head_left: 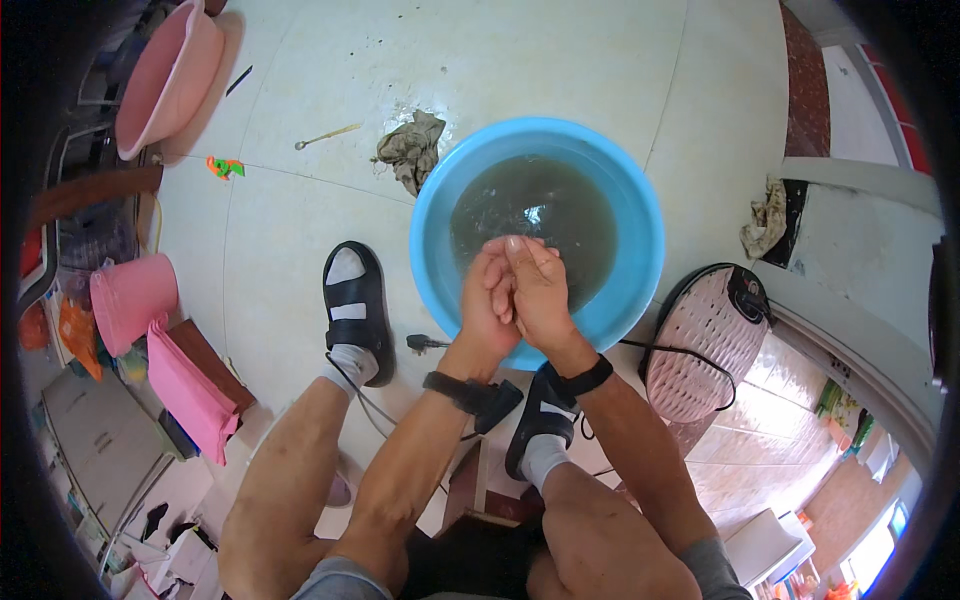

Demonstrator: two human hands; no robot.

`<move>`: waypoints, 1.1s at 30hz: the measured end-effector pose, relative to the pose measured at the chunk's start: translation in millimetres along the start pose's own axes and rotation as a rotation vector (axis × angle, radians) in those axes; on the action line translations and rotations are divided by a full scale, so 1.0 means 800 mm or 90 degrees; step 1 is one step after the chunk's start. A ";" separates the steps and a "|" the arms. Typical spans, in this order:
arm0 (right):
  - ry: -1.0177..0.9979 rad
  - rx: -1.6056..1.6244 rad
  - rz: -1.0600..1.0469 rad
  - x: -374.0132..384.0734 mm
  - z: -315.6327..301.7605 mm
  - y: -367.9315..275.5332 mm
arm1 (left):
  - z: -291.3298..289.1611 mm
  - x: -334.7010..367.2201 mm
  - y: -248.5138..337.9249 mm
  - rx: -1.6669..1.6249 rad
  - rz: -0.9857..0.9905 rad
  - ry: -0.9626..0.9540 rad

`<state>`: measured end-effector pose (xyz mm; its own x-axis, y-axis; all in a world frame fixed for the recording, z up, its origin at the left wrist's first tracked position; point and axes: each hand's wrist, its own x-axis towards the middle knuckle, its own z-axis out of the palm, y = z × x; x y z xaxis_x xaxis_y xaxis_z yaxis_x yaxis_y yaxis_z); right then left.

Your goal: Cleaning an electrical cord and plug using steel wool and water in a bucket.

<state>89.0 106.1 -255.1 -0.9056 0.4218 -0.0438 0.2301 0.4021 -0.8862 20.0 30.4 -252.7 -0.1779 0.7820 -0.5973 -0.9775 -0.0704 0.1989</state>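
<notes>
My left hand [485,300] and my right hand [541,295] are clasped together over the near side of a light blue plastic basin [640,235]. Their fingers are curled and pressed against each other, and nothing shows between them; the space inside the palms is hidden. Cloudy grey-brown water [575,215] fills the lower part of the basin. A crumpled grey-brown rag [412,150] lies wet on the floor, just off the basin's upper left rim. Black bands circle both my wrists.
A power plug [425,343] and cable lie near my sandalled feet. To the basin's right stands a pinkish woven-textured appliance [705,345] with a black cord. Pink tub [170,80], pink bucket [135,300], small orange-green toy [225,167] and thin stick [327,136] are to the left.
</notes>
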 end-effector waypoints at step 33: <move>0.669 0.175 0.502 0.021 0.022 0.058 | -0.022 -0.010 0.042 0.179 0.015 0.302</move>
<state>78.2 117.5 -304.9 0.1638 0.9332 -0.3198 0.3698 -0.3586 -0.8571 -13.2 10.7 -254.8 -0.2943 0.4131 -0.8618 -0.9162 0.1346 0.3774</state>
